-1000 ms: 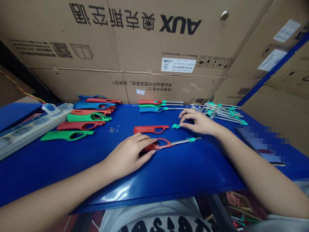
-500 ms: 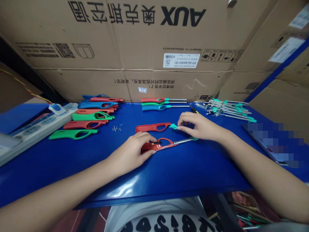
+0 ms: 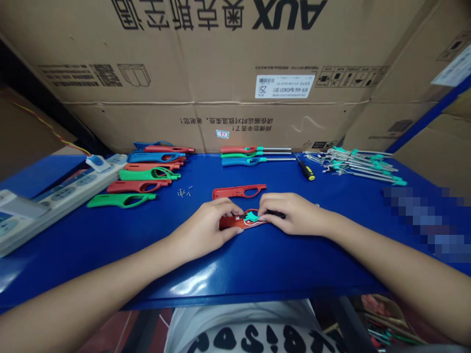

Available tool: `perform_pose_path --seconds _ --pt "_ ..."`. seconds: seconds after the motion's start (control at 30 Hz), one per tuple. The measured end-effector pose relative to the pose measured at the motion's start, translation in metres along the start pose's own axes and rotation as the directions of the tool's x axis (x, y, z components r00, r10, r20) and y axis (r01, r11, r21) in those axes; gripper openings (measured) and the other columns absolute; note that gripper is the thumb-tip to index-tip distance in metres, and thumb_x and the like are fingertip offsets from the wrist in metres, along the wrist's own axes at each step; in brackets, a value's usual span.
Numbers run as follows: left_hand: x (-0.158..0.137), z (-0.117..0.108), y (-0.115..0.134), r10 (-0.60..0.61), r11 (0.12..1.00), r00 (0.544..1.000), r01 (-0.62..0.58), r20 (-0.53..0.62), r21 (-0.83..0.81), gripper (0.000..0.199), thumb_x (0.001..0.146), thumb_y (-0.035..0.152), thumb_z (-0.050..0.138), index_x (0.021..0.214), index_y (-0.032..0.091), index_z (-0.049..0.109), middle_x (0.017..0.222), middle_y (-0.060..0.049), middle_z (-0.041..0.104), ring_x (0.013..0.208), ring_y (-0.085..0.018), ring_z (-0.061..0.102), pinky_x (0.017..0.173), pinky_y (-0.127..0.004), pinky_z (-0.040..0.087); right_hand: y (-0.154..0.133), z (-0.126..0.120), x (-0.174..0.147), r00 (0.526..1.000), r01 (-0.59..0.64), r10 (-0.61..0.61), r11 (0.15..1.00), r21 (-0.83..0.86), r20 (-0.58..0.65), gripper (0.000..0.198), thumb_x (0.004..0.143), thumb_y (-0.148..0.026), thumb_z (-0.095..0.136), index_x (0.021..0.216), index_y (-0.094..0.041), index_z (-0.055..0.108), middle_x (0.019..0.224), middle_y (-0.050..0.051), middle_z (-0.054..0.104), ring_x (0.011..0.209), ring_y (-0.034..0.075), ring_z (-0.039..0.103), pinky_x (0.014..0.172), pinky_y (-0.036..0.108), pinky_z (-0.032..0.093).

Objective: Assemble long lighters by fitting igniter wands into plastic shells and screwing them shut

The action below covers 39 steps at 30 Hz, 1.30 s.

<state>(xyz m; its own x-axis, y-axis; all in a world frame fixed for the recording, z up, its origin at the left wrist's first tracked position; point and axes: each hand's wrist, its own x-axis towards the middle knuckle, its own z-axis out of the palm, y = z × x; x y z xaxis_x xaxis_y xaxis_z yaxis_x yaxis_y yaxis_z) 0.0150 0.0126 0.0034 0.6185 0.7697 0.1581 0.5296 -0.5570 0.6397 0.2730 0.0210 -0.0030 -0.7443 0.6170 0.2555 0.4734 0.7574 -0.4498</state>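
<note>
My left hand (image 3: 206,220) pinches the handle end of an open red lighter shell (image 3: 230,223) on the table. A white wire runs along the shell's trigger loop, and a small black part shows by my left fingertips. My right hand (image 3: 290,213) is closed on a small teal plastic trigger (image 3: 251,216), which it holds over the loop of that shell. The shell's right end and metal tube are hidden behind my right hand. Just beyond both hands lies the other red half shell (image 3: 220,193), its inside facing up.
Coloured lighter shells (image 3: 140,186) lie in a row at left, near small screws (image 3: 182,192) and a power strip (image 3: 86,181). Finished-looking lighters (image 3: 241,162), a screwdriver (image 3: 306,169) and a pile of metal tubes with teal ends (image 3: 362,164) lie along the back. A cardboard box (image 3: 206,78) stands behind.
My right hand has brought the teal trigger down and left, from beside the far half shell to the loop of the near one. My left hand keeps its hold. The view has shifted slightly.
</note>
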Motion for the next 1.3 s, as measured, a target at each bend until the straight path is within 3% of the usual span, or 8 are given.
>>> perform_pose_path --seconds 0.53,0.9,1.2,1.3 --pt "0.000 -0.001 0.003 0.001 1.000 1.000 -0.001 0.003 0.002 0.018 0.084 0.017 0.072 0.102 0.018 0.071 0.098 -0.005 0.068 0.086 -0.018 0.067 0.081 -0.033 0.055 -0.006 0.002 0.001 0.999 0.026 -0.027 0.998 -0.063 -0.023 0.014 0.098 -0.021 0.051 0.090 -0.019 0.062 0.087 0.004 0.065 0.077 0.015 0.061 0.068 0.026 0.044" --pt "-0.001 -0.002 0.005 0.002 0.999 1.000 -0.003 0.027 0.036 0.018 0.088 0.020 0.070 0.106 0.018 0.071 0.098 -0.005 0.066 0.084 -0.018 0.067 0.079 -0.033 0.055 -0.007 0.001 -0.001 0.995 0.104 -0.100 0.968 -0.230 0.026 0.020 0.101 -0.026 0.046 0.095 -0.019 0.063 0.091 0.005 0.067 0.075 0.015 0.059 0.064 0.026 0.041" --pt "-0.003 -0.001 0.004 0.081 0.993 0.997 -0.081 0.003 0.085 0.030 0.090 0.019 0.067 0.120 0.020 0.064 0.111 -0.007 0.068 0.101 -0.022 0.066 0.093 -0.038 0.055 -0.012 -0.004 0.000 0.979 0.199 -0.161 0.893 -0.404 0.126 0.023 0.098 -0.018 0.044 0.090 -0.019 0.065 0.088 0.005 0.065 0.069 0.014 0.054 0.059 0.027 0.037" --pt "-0.004 -0.001 0.004 0.138 0.980 0.989 -0.145 0.058 0.138 0.033 0.096 0.020 0.059 0.128 0.022 0.061 0.114 -0.009 0.063 0.108 -0.023 0.062 0.097 -0.041 0.053 -0.013 -0.004 -0.001 0.979 0.201 -0.165 0.886 -0.419 0.119 0.024 0.099 -0.020 0.044 0.092 -0.018 0.067 0.088 0.005 0.066 0.067 0.014 0.054 0.059 0.027 0.039"
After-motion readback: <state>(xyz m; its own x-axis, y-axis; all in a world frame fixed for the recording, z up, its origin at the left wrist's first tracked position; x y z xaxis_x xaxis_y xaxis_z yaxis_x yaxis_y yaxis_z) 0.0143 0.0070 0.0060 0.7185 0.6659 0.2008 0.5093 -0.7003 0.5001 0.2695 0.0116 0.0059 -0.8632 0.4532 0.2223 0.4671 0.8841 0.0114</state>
